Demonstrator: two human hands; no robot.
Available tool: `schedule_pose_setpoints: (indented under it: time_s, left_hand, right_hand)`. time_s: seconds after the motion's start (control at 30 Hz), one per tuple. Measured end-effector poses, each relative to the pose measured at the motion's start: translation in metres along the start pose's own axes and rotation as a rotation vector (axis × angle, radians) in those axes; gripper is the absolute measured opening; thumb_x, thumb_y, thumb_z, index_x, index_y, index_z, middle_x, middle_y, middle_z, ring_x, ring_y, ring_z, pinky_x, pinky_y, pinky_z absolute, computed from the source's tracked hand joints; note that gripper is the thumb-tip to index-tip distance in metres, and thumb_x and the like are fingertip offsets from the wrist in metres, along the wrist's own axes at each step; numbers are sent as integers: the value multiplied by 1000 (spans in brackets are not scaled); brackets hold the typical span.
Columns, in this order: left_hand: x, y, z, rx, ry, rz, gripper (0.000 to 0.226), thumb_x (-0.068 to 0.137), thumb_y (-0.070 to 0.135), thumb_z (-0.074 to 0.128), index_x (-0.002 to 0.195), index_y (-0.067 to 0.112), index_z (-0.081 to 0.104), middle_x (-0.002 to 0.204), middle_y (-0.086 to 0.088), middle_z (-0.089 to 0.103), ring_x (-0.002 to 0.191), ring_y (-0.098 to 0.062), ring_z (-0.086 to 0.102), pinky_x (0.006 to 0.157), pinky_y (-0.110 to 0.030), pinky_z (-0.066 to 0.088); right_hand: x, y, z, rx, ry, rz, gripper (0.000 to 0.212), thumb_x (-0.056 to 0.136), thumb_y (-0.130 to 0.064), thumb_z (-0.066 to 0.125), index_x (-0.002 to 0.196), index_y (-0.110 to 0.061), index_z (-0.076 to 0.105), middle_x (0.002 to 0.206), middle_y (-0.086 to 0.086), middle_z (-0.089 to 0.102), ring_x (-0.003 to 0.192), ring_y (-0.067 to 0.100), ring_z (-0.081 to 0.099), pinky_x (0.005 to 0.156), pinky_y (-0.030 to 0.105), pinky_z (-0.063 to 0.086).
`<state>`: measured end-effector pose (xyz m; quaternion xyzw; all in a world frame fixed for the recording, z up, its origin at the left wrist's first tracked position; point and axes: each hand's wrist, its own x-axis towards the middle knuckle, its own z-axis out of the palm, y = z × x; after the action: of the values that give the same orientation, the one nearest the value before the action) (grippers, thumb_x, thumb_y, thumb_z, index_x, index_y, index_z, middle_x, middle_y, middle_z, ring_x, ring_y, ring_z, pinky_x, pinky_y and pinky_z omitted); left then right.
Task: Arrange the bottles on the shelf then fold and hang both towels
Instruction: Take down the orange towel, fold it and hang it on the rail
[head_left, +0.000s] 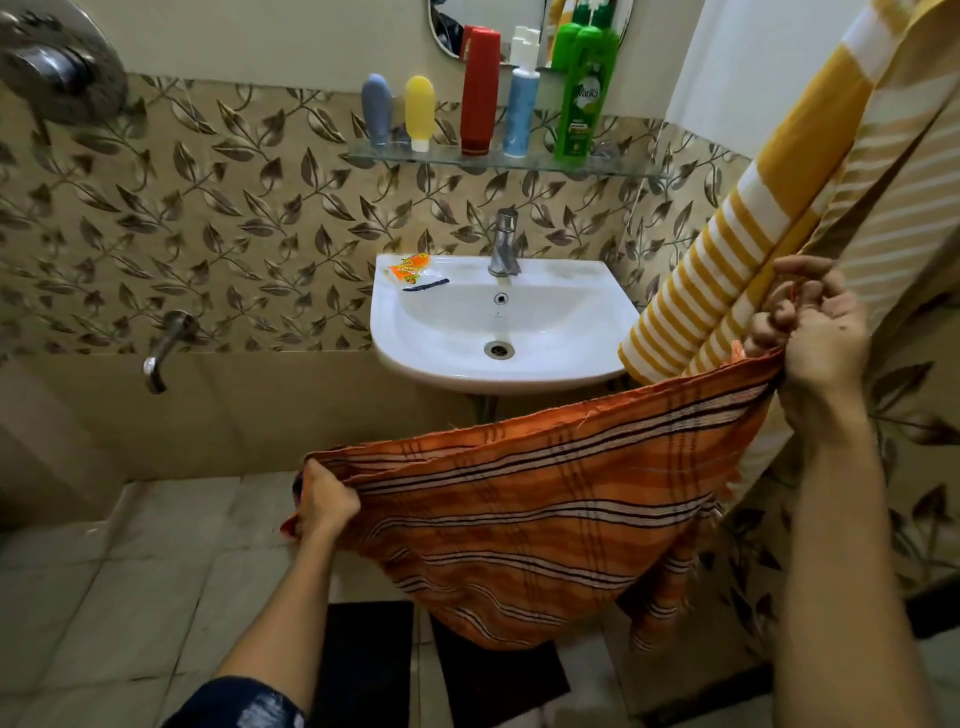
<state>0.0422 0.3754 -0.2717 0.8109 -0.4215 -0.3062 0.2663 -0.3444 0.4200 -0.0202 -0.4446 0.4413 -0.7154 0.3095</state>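
Note:
An orange striped towel is stretched between my hands in front of the sink and sags in the middle. My left hand grips its low left end. My right hand pinches its right end, higher up. A yellow and white striped towel hangs folded at the right, just behind my right hand. On the glass shelf several bottles stand upright in a row: grey, yellow, red, blue and white and green.
A white sink with a chrome tap is below the shelf; an orange packet and a dark strip lie on its rim. A wall spout sticks out at the left. A mirror hangs above the shelf. Dark mats lie on the tiled floor.

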Motion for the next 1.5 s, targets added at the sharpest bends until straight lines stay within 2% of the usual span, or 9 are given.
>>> schedule_pose_setpoints:
  time_s: [0.13, 0.37, 0.6, 0.87, 1.03, 1.17, 1.33, 1.43, 1.5]
  left_hand:
    - [6, -22, -7, 103, -30, -104, 76, 81, 1, 54, 144, 4, 13, 132, -30, 46, 120, -45, 48, 101, -50, 41]
    - [4, -45, -13, 228, -36, -220, 26, 85, 5, 54, 109, -5, 58, 110, -27, 59, 105, -41, 56, 91, -47, 48]
    - [7, -71, -37, 341, 117, -356, 25, 88, 6, 50, 106, -6, 61, 117, -29, 54, 110, -42, 50, 91, -48, 46]
    - [17, -31, -64, 173, 266, 37, 15, 82, 5, 65, 93, -4, 69, 93, -26, 68, 86, -39, 63, 69, -37, 47]
    - [3, 38, -89, 34, 154, 401, 8, 63, 11, 79, 67, 12, 73, 65, -7, 70, 61, -16, 62, 59, -23, 44]
    - [-12, 78, -107, 148, -1, 509, 19, 57, 11, 85, 72, 10, 72, 68, -2, 66, 68, -17, 64, 64, -25, 48]
    - [-27, 99, -110, 191, -155, 618, 10, 71, 22, 79, 74, 16, 71, 75, -3, 70, 74, -16, 64, 72, -31, 53]
    - [-40, 106, -98, 150, -193, 751, 10, 81, 19, 70, 73, 22, 65, 83, -1, 68, 81, -17, 65, 76, -32, 52]
    - [-48, 109, -91, 113, -193, 861, 17, 85, 16, 64, 72, 24, 57, 83, 2, 64, 84, -18, 63, 75, -31, 50]
  right_hand:
    - [2, 0, -11, 14, 87, 0, 41, 95, 1, 23, 87, -24, 54, 48, -14, 44, 41, 2, 37, 42, 16, 31]
    - [0, 8, -7, -140, 120, -60, 38, 101, -6, 27, 87, -27, 55, 54, -15, 51, 50, -2, 46, 52, 13, 41]
    - [7, 14, -29, -245, 248, -93, 40, 99, -7, 29, 81, -30, 56, 53, -16, 54, 55, -1, 48, 59, 15, 42]
    - [4, 51, -48, -494, 274, 39, 39, 101, -6, 27, 82, -27, 54, 64, -6, 53, 51, -10, 53, 52, 2, 40]
    - [-8, 97, -60, -671, 158, 240, 29, 101, -4, 30, 108, -2, 58, 70, 2, 54, 63, 5, 55, 55, 1, 42]
    - [-22, 132, -65, -714, 106, 367, 30, 99, 1, 30, 111, 9, 57, 72, 11, 56, 66, 9, 51, 65, 21, 44]
    - [-34, 152, -59, -722, 45, 473, 27, 99, 3, 31, 105, 9, 57, 72, 9, 58, 62, 3, 63, 58, 12, 46]
    - [-40, 158, -49, -743, 7, 501, 28, 99, 3, 31, 104, 7, 58, 94, 28, 65, 92, 33, 63, 76, 27, 49]
    - [-44, 161, -41, -803, -67, 536, 30, 99, 4, 29, 107, 10, 58, 102, 33, 64, 88, 30, 59, 72, 18, 48]
